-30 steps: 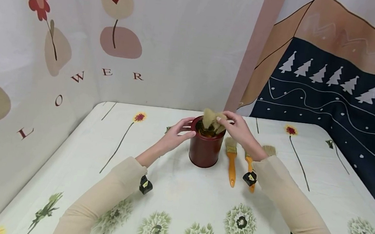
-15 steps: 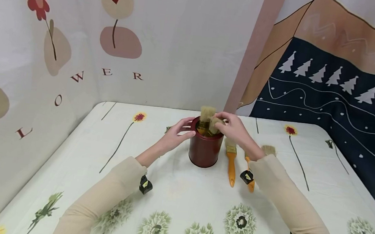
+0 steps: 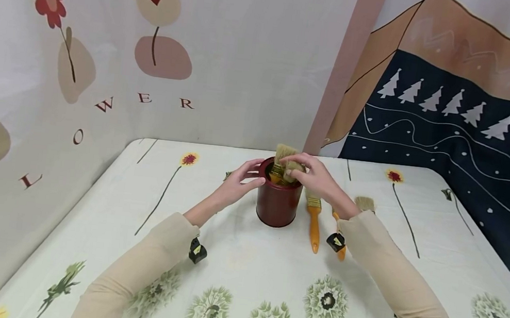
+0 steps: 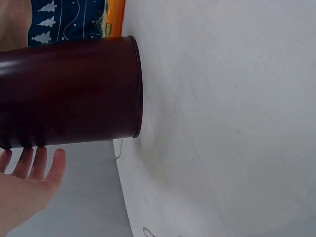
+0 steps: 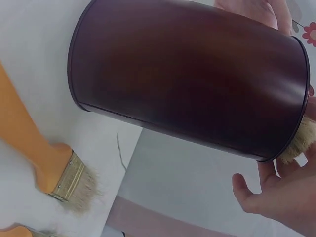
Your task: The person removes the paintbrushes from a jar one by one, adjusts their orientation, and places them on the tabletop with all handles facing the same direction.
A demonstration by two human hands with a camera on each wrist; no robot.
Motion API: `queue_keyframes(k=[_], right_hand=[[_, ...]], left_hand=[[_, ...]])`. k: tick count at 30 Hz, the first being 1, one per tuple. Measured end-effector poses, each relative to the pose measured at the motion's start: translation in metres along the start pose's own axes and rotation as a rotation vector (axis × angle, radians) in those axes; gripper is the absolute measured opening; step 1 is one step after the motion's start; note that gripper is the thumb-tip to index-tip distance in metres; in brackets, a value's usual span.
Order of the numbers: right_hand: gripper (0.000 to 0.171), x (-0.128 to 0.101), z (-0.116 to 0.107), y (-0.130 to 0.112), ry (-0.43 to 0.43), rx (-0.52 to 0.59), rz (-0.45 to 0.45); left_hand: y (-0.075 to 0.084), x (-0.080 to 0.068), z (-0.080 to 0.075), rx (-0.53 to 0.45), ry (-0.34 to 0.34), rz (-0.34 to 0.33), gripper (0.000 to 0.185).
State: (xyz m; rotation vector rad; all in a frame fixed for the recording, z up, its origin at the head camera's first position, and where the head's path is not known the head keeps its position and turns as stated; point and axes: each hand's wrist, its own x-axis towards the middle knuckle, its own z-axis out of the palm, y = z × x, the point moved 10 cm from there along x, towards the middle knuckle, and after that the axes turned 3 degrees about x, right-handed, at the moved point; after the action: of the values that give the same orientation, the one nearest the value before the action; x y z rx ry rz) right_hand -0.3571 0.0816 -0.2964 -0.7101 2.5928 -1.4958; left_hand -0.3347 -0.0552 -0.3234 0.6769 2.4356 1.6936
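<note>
The table with its flowered cloth lies below both hands. On it the dark red can stands upright, between the two hands. The left hand is relaxed: its rather straight fingers touch the can's side, and the thumb is near the rim. This support should, in my judgement, be light but steady, so that the can does not tip.

The right hand is over the can's mouth, index finger stretched forward; I cannot tell whether it pinches bristles or only touches them. Below the right wrist, outside the can, lie a near brush, a partly covered brush and what seems to be a far brush; the sleeve should pass above them without dragging.

In the can, at the right hand's fingers, are at least two brushes with bristles up: the taller brush, more toward the left hand, and the leaning brush. Guiding each at its metal band would probably be surer, because soft bristles bend.
</note>
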Motion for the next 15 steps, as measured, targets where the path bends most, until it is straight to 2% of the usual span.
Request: queue_keyframes(k=[8,15], right_hand=[[0.044,-0.005,-0.008,0.003,-0.011,0.042,-0.036],[0.040,-0.013,-0.021,0.010,0.050,0.018,-0.039]], left_hand=[[0.001,0.000,0.000,0.000,0.001,-0.003,0.053],[0.001,0.000,0.000,-0.006,0.001,0.005,0.053]])
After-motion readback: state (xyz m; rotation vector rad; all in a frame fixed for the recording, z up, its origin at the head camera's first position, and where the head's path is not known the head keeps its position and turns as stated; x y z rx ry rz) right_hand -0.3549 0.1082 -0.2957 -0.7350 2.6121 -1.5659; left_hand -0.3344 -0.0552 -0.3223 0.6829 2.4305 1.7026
